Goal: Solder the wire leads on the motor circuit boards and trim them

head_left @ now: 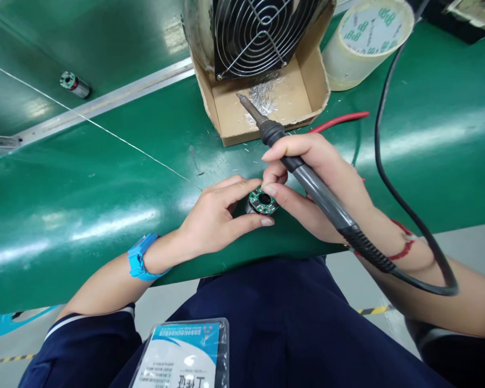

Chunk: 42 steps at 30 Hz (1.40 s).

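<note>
My left hand (220,215) grips a small cylindrical motor (262,201) between thumb and fingers, close to the table's front edge. A round green circuit board with a dark centre hole faces up on its end. My right hand (315,183) is closed around a soldering iron (323,196), its tip pointing up and away to the left, clear of the board. The thumb and a finger of that same hand pinch at the board's right rim; whether something tiny sits between them I cannot make out.
A cardboard box (236,132) with a fan (262,32) and metal clippings stands ahead. Beside it are a tape roll (347,59) and a red-handled tool (341,121). Another motor (75,84) stands beyond the metal rail (137,89). Solder wire (117,136) crosses the left; the iron's cable (380,134) loops right.
</note>
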{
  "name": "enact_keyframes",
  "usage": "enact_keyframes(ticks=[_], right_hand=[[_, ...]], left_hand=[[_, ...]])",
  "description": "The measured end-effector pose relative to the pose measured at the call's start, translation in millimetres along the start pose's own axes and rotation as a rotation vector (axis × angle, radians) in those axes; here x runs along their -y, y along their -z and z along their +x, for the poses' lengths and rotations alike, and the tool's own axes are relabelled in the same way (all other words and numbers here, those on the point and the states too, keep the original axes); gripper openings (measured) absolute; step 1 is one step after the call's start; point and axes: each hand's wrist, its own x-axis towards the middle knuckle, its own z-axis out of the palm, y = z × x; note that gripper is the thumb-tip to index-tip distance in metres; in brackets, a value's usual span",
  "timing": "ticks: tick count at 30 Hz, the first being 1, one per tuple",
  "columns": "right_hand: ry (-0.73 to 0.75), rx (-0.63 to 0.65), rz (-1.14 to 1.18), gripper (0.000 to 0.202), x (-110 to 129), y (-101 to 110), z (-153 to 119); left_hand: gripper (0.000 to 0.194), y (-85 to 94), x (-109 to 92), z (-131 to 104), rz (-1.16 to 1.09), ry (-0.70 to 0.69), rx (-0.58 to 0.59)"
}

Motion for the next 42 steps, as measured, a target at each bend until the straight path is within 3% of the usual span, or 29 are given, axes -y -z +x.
enact_keyframes(ticks=[5, 9, 11, 14, 19, 25, 27, 30, 33, 36, 39, 42], right_hand=[[-0.024, -0.007, 0.034, 0.035, -7.7, -4.8, -3.3], [-0.094, -0.177, 0.082, 0.044, -5.0, -9.6, -7.7], [-0.157, -0.230, 0.081, 0.042, -1.2, -12.8, -10.0], [-0.177, -0.182, 0.091, 0.039, 2.9, -18.5, -13.1], [-0.280, -0.182, 0.179, 0.043, 4.8, -32.6, -16.5], [-0.302, -0.289, 0.313, 0.041, 7.2, -44.6, -14.5], [-0.244, -0.297, 0.224, 0.043, 4.8, -36.5, -12.2], [-0.064, -0.203, -0.183, 0.041, -4.0, -15.9, -5.9], [0.102, -0.011, -0.617, 0.028, -15.9, -1.5, 3.6], [0.191, 0.102, -0.842, 0.024, -22.2, -2.5, 12.5], [0.306, 0.136, -1.048, 0.026, -18.7, -9.9, 17.4], [0.354, 0.117, -1.111, 0.026, -10.7, -12.2, 18.8]], left_hand=[[0.042, -5.7, 9.9, 1.3, 0.008, 0.030, 0.017], [0.039, -6.7, 15.0, 3.2, 0.084, -0.014, -0.069], [0.038, -5.8, 15.5, 3.5, 0.175, 0.002, -0.098], [0.032, -4.4, 17.0, 3.3, 0.386, -0.001, -0.127], [0.020, -8.6, 25.4, 1.7, 0.684, -0.112, -0.304], [0.022, -13.9, 22.2, -3.2, 0.653, -0.135, -0.334], [0.041, -3.7, 22.8, -1.7, 0.525, -0.154, -0.266], [0.068, 30.2, 42.5, 13.3, 0.267, 0.013, -0.272], [0.052, 78.0, 86.6, 48.8, 0.223, 0.207, -0.513], [0.057, 120.5, 134.7, 96.1, 0.324, 0.332, -0.661], [0.067, 146.0, 166.6, 137.0, 0.373, 0.393, -0.721], [0.053, 158.1, 180.4, 158.5, 0.369, 0.464, -0.718]])
